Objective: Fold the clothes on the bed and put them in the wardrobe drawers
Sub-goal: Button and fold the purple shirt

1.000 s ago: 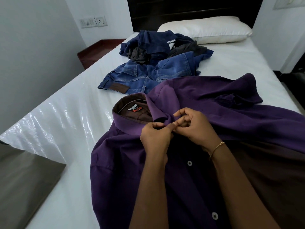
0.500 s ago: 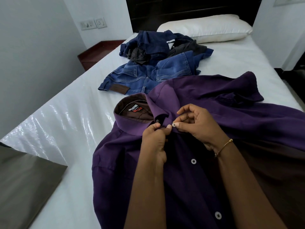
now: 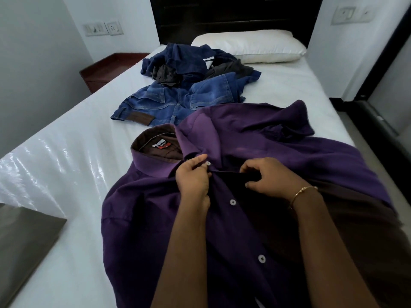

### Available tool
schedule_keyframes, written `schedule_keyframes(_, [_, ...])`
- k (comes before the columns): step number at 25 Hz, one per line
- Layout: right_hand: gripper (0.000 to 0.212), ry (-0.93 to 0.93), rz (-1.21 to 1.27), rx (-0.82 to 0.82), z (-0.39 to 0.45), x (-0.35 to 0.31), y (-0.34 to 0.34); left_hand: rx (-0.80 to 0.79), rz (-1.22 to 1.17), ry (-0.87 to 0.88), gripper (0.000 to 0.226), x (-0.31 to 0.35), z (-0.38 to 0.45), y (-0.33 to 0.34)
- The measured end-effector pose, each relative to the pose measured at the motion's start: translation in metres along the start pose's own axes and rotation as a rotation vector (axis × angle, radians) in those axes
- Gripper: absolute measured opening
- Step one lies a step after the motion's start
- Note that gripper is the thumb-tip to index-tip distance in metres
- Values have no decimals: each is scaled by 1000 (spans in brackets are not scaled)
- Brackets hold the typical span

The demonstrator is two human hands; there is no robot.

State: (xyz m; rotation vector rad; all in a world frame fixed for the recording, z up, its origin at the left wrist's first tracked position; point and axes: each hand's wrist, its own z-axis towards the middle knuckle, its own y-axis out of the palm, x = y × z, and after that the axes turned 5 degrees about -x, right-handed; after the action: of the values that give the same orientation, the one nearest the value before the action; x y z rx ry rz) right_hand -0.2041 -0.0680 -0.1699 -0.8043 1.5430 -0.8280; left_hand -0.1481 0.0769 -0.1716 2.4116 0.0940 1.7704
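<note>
A purple button-up shirt (image 3: 255, 138) lies front-up on the white bed (image 3: 73, 174), its brown-lined collar toward the left. My left hand (image 3: 193, 178) pinches the button placket just below the collar, by the top white button. My right hand (image 3: 266, 176), with a thin gold bangle on its wrist, grips the opposite placket edge a short way to the right. Behind the shirt lies a heap of unfolded clothes: blue jeans (image 3: 178, 101) under a dark navy garment (image 3: 184, 56) and a grey piece.
A white pillow (image 3: 249, 46) leans at the dark headboard. A low reddish bedside shelf (image 3: 106, 67) stands left of the bed by the wall. A grey surface (image 3: 22, 245) cuts in at the lower left. Dark floor and a mirrored panel run along the right.
My hands have come apart: the right one moved right along the placket edge, the left stays by the top button. The view has shifted slightly.
</note>
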Motion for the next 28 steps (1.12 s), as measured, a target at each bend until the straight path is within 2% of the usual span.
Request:
schedule_keyframes(3, [12,88,55,264,-26,21,-1,-40,185,34,45,-15,-6,2])
schedule_keyframes(4, [11,89,103,306,-32,24,-3,-25,291,62,48,-19,-12,4])
schedule_keyframes(6, [11,63,155,320,-38,24,-3,22,538,150,41,-24,-29,6])
schedule_keyframes(8, [13,47,184,335,-39,17,0,-60,841,220,24,-28,-48,7])
schedule_keyframes(10, [15,89,224,345,-42,11,14,-162,1117,246,20,-33,-69,7])
schedule_keyframes(12, [17,167,239,383,-48,8,34,-153,1273,285,23,-35,-85,8])
schedule_keyframes(14, [26,184,180,453,-60,8,57,-106,1329,290,24,-37,-97,10])
schedule_keyframes(16, [33,128,122,562,-69,9,69,-116,1361,263,25,-36,-101,9])
schedule_keyframes(19, [32,20,144,667,-70,9,65,-159,1322,257,22,-28,-92,10])
schedule_keyframes(22, [30,-80,152,674,-64,9,60,-234,965,217,9,-18,-75,18])
schedule_keyframes(23, [31,-90,211,659,-62,10,60,-268,833,171,4,-17,-72,22])
schedule_keyframes(24, [32,-89,290,656,-62,12,61,-288,741,132,8,-19,-71,26])
schedule_keyframes(26, [33,-99,411,678,-64,17,63,-329,643,68,14,-23,-71,30])
schedule_keyframes(28, [24,-97,472,707,-65,20,60,-371,564,28,14,-22,-73,32])
